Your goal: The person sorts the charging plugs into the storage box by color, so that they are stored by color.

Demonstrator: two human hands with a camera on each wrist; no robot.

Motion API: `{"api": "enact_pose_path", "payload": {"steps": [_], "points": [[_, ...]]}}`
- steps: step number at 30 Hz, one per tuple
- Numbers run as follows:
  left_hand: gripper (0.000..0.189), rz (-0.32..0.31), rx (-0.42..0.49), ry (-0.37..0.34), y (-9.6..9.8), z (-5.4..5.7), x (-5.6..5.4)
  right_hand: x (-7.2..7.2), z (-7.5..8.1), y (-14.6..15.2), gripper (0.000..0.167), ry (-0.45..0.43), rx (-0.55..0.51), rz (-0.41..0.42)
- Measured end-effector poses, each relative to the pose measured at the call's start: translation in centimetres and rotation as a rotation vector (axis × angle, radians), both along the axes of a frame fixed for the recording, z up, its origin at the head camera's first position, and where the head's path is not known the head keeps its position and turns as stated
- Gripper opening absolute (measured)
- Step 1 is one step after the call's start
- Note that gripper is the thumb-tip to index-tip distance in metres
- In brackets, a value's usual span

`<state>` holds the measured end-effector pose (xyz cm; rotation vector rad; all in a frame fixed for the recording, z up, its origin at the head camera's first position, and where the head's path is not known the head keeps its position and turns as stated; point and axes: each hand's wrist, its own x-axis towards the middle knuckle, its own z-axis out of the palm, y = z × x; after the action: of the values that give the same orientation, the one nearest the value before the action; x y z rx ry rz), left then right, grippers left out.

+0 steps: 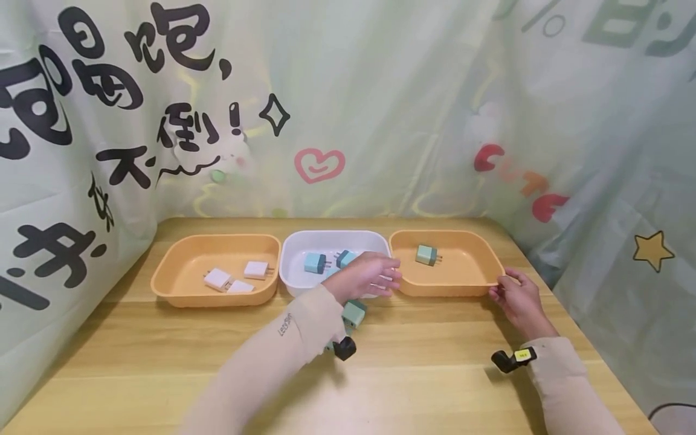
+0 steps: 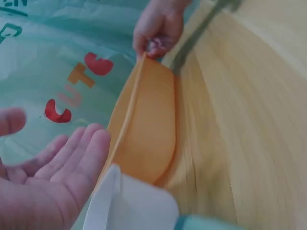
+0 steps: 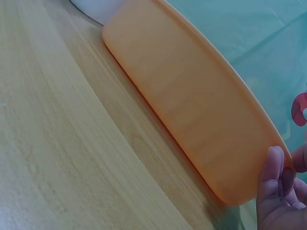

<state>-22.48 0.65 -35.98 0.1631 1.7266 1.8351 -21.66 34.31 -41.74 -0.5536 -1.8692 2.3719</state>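
Observation:
My right hand (image 1: 519, 299) pinches the rim of the right orange tray (image 1: 446, 290) at its front right corner; in the right wrist view, the thumb (image 3: 271, 165) lies against the outer wall. Over the right part of the white tray (image 1: 290, 281) is my left hand (image 1: 375, 275). Its fingers are extended towards the orange tray's left end, and nothing is in its palm (image 2: 53, 191). One green plug charger (image 1: 426, 255) lies in the right orange tray. Blue plug chargers (image 1: 315, 263) lie in the white tray, partly hidden by my left hand.
At the left, another orange tray (image 1: 206, 300) contains white plug chargers (image 1: 217, 279). A green charger (image 1: 354, 313) sits on the wooden table (image 1: 424, 386) before the white tray, with something green partly hidden beneath my left wrist. A printed curtain (image 1: 380, 121) hangs behind.

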Motion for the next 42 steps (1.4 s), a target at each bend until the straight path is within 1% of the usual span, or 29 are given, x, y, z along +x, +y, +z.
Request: {"api": "enact_pose_path", "payload": {"steps": [3,5,8,10,14,17,18,20,23,26,28,31,35,38,42], "points": [[0.034,-0.049,-0.096,0.081,-1.2,-0.2,0.7,0.0,0.0,0.0,0.022,-0.001,0.003,0.002],[0.032,-0.091,-0.189,0.148,-2.0,-0.4,1.1,0.1,0.0,0.0,0.022,0.001,0.007,0.005],[0.031,-0.130,-0.339,0.241,-3.3,-0.6,1.9,0.1,0.0,0.0,0.023,0.004,0.021,0.011],[0.030,-0.156,-0.402,0.288,-4.2,-0.8,2.3,0.1,0.0,-0.1,0.024,0.008,0.030,0.014],[0.030,-0.212,-0.496,0.357,-5.7,-1.1,3.2,0.2,0.0,-0.1,0.023,0.016,0.033,0.014],[0.028,-0.256,-0.615,0.448,-6.6,-1.5,3.8,0.2,0.0,-0.1,0.022,0.018,0.031,0.013],[0.027,-0.266,-0.654,0.482,-6.9,-1.6,4.1,0.2,-0.1,-0.1,0.021,0.020,0.031,0.012],[0.024,-0.277,-0.725,0.527,-7.3,-1.8,4.4,0.3,-0.1,-0.1,0.021,0.024,0.030,0.013],[0.022,-0.278,-0.771,0.558,-7.7,-2.1,4.9,0.3,-0.1,0.0,0.020,0.035,0.023,0.017],[0.022,-0.275,-0.811,0.576,-8.0,-2.3,5.1,0.3,-0.1,0.0,0.020,0.038,0.011,0.021],[0.024,-0.283,-0.842,0.599,-8.1,-2.5,5.2,0.3,-0.1,0.0,0.020,0.033,0.009,0.018],[0.028,-0.299,-0.901,0.615,-8.2,-2.5,5.4,0.2,0.0,0.0,0.020,0.030,0.008,0.017],[0.038,-0.321,-0.963,0.638,-8.1,-2.4,6.0,0.2,-0.1,0.1,0.021,0.024,0.008,0.024],[0.046,-0.340,-0.988,0.674,-7.9,-2.4,6.5,0.2,-0.1,0.1,0.021,0.015,0.005,0.024],[0.052,-0.382,-1.056,0.754,-7.5,-2.6,6.8,0.3,-0.2,0.1,0.021,0.017,0.004,0.016]]}}
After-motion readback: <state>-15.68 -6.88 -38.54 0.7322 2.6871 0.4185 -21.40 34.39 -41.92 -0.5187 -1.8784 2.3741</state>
